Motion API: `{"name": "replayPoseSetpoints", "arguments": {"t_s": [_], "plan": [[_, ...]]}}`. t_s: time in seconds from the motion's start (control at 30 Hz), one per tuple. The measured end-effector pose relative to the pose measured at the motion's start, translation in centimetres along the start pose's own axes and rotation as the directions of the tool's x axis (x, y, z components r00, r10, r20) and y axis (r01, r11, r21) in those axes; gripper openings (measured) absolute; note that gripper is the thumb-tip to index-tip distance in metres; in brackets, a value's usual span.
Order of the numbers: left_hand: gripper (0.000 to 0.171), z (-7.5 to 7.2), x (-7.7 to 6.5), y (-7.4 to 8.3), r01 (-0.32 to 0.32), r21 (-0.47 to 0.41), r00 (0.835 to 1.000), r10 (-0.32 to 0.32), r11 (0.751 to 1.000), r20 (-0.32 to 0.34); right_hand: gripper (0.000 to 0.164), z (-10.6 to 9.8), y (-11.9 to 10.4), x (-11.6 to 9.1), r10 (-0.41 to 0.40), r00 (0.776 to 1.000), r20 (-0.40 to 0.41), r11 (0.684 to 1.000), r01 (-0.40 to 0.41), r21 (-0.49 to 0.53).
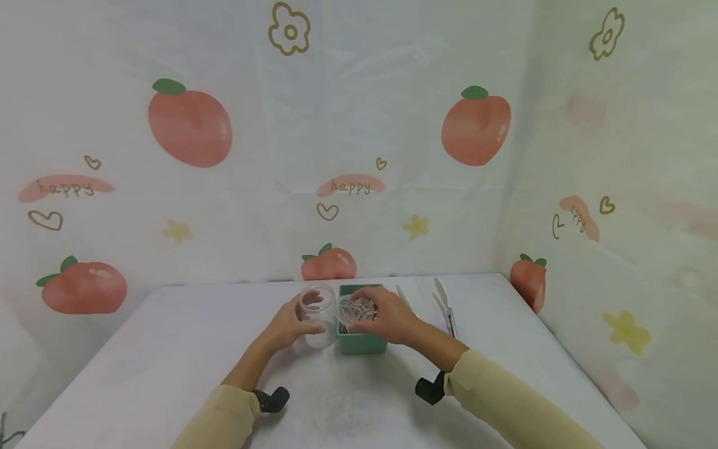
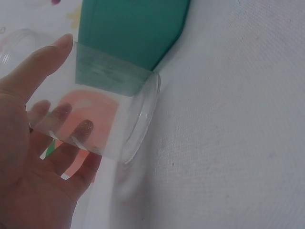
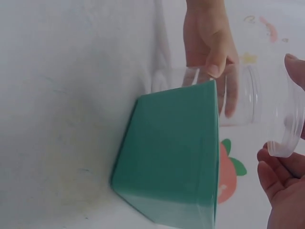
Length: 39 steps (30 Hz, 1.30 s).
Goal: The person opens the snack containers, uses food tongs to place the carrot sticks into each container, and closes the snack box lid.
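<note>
Left hand wraps its fingers round an upright clear jar | right hand pinches a clear lid over the green box beside the jar | possible slip: slack pinch could drop lid into box

The pale pieces at the mouth of the green box, lower centre of the head view, are too small to tell. The right forearm hides the lower end of a slim white utensil. Both sleeves leave by the bottom edge. The left wrist view's top edge crops the box; the right wrist view's right edge cuts the right hand.
</note>
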<state>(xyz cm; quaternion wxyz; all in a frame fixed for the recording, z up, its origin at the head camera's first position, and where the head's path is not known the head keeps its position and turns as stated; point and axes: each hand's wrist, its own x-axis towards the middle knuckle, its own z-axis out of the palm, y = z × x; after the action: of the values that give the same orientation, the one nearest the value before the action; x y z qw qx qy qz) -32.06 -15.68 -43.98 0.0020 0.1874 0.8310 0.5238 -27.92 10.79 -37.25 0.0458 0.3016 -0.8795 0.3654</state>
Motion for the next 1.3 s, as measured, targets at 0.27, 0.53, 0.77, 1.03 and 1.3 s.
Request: {"name": "replayPoseSetpoints", "arguments": {"t_s": [0.27,0.53,0.77,1.03,1.3], "plan": [[0.075,0.1,-0.2,0.1,0.018,0.006,1.0,-0.018,1.0,-0.017,0.054,0.0,-0.4,-1.5,-0.029,0.998,0.058,1.0,0.03,-0.005],[0.075,0.1,-0.3,0.2,0.013,0.008,1.0,-0.013,1.0,-0.024,0.05,0.6,-0.3,-3.0,-0.081,0.992,0.094,0.997,0.081,0.011],[0.075,0.0,-0.3,0.4,-0.007,-0.005,1.0,0.007,1.0,-0.018,0.048,1.2,0.0,-4.1,-0.104,0.986,0.128,0.995,0.104,0.003],[0.085,0.4,-0.1,0.3,-0.013,-0.08,1.0,0.011,0.997,-0.019,0.05,2.3,0.5,-5.3,-0.072,0.98,0.186,0.997,0.076,-0.013],[0.088,0.6,-0.2,0.4,-0.005,-0.07,0.999,0.001,0.998,-0.051,0.05,3.6,1.7,-5.9,-0.043,0.952,0.304,0.998,0.053,-0.024]]}}
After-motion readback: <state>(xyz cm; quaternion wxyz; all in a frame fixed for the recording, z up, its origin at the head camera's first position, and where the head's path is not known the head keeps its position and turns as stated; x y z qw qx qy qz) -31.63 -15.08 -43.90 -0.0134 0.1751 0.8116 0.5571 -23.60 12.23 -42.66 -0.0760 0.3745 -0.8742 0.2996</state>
